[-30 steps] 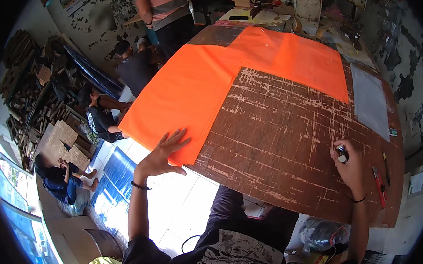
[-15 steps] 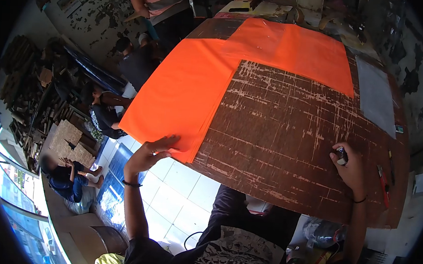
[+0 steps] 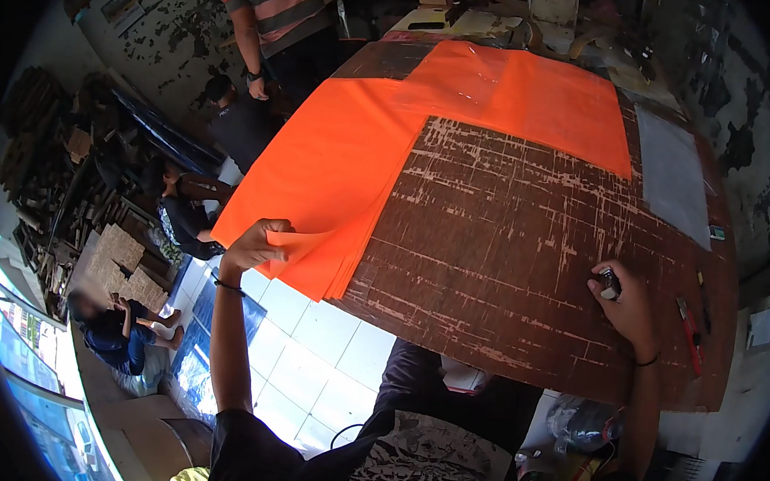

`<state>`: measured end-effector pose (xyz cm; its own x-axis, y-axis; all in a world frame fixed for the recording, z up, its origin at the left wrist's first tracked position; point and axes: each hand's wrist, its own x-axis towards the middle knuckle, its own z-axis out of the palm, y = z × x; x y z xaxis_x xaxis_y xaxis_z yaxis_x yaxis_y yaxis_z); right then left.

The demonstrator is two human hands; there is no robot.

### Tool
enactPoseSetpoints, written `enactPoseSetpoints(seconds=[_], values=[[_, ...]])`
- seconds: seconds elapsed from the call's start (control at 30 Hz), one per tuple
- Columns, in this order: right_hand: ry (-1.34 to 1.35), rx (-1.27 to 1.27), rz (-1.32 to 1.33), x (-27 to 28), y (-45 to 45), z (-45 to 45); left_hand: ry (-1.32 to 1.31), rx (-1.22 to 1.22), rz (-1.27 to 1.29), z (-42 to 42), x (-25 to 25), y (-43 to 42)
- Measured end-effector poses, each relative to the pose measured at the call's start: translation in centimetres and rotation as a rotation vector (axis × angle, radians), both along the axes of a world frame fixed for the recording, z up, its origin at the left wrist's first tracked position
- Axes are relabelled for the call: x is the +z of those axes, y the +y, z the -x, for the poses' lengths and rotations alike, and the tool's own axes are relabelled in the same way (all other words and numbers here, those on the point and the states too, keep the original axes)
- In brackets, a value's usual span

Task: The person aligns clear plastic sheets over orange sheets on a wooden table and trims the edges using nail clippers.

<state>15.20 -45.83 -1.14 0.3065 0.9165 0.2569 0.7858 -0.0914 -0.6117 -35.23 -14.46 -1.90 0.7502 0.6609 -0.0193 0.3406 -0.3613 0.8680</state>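
My left hand (image 3: 259,245) is closed on the near corner of the top sheet in a stack of thin orange sheets (image 3: 324,153). That corner is lifted and curls back, with the layers below showing at the edge. The stack lies on the left of a scratched brown table (image 3: 482,238) and hangs slightly over its near edge. Over the table's right part, my right hand (image 3: 627,301) is wrapped around a small dark and silver object (image 3: 611,283), whose kind I cannot make out. More orange sheets (image 3: 535,100), under clear film in part, lie across the far side.
A whitish translucent sheet (image 3: 674,174) lies at the right. A red cutter (image 3: 688,337) and a thin dark tool (image 3: 704,300) are near the right edge. Several people are to the left; one in a striped shirt (image 3: 279,5) stands beyond the table. Scrap wood (image 3: 64,159) is piled by the wall.
My left hand went from lying on the stack's near corner to pinching and raising the top sheet. The striped-shirt person's arm has lowered. My right hand keeps its grip.
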Motion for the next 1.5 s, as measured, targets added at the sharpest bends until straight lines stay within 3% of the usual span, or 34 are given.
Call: enactPoseSetpoints(seconds=[0.1,0.17,0.3,0.37,0.43,0.47,0.53,0.6,0.67,0.7,0.73,0.77,0.83,0.93,1.0,1.07,1.17,1.23,1.3,1.37,1.4,1.47,1.5], values=[[0.001,0.016,-0.011,0.0,-0.1,-0.1,-0.129,0.135,-0.059,0.0,1.2,0.1],[0.007,0.014,-0.021,0.0,-0.1,-0.1,-0.304,0.417,-0.037,0.4,2.5,1.0],[-0.013,0.015,0.011,0.0,-0.3,-0.1,-0.514,0.741,-0.289,0.7,9.3,2.7],[-0.019,0.018,-0.005,0.2,-0.3,0.0,-0.542,0.709,-0.378,0.5,13.1,2.4],[-0.002,0.008,0.053,0.5,-0.5,0.1,-0.385,0.615,-0.594,-0.6,16.7,0.9],[-0.004,0.008,0.046,0.5,-0.5,0.2,-0.39,0.615,-0.6,-1.6,18.2,-0.8],[-0.023,0.022,0.024,0.5,-0.5,0.2,-0.064,0.497,-0.605,-4.8,20.4,-5.1],[-0.006,0.035,0.017,0.5,-0.6,-0.1,0.094,0.348,-0.629,-8.3,19.9,-8.3],[0.012,0.053,0.02,0.7,-0.8,0.2,0.21,0.053,-0.372,-12.5,18.8,-10.7],[0.051,0.043,0.058,1.2,-1.0,0.7,0.263,-0.262,-0.634,-13.5,16.2,-10.1],[0.087,0.03,0.095,1.6,-1.2,1.2,0.239,-0.366,-0.874,-15.5,13.9,-10.8],[0.081,0.031,0.1,1.7,-1.4,1.9,0.229,-0.162,-0.086,-18.5,15.0,-13.9],[0.567,0.154,-0.012,1.7,-2.0,3.6,0.09,-0.109,0.271,-22.1,11.6,-15.8],[0.757,0.266,-0.091,2.2,-3.0,5.1,0.032,-0.185,0.313,-26.7,7.3,-17.5],[0.814,0.291,-0.162,2.3,-3.2,5.1,-0.246,-0.259,0.621,-29.2,6.0,-19.1],[0.653,0.051,-0.178,2.2,-3.2,4.5,-0.333,-0.339,0.756,-31.0,4.6,-19.7],[0.647,-0.073,-0.099,1.8,-3.4,3.3,-0.428,-0.482,0.939,-30.7,5.2,-19.8],[0.593,-0.092,-0.15,0.9,-2.8,3.0,-0.144,-0.646,0.562,-29.0,6.5,-18.9],[0.554,-0.115,-0.199,0.5,-2.7,2.6,0.001,-0.656,0.449,-27.1,8.0,-17.7],[0.323,-0.092,-0.11,0.7,-2.7,1.1,0.341,-0.964,0.107,-25.2,9.6,-16.0],[0.237,-0.124,-0.06,1.8,-2.7,0.7,0.347,-0.973,0.11,-24.1,9.3,-15.2],[0.153,-0.126,-0.015,3.7,-2.6,-1.5,0.566,-0.884,-0.292,-22.3,7.4,-13.4],[0.089,-0.196,-0.056,5.0,-2.3,-2.1,0.557,-0.895,-0.289,-21.7,6.2,-12.7]])
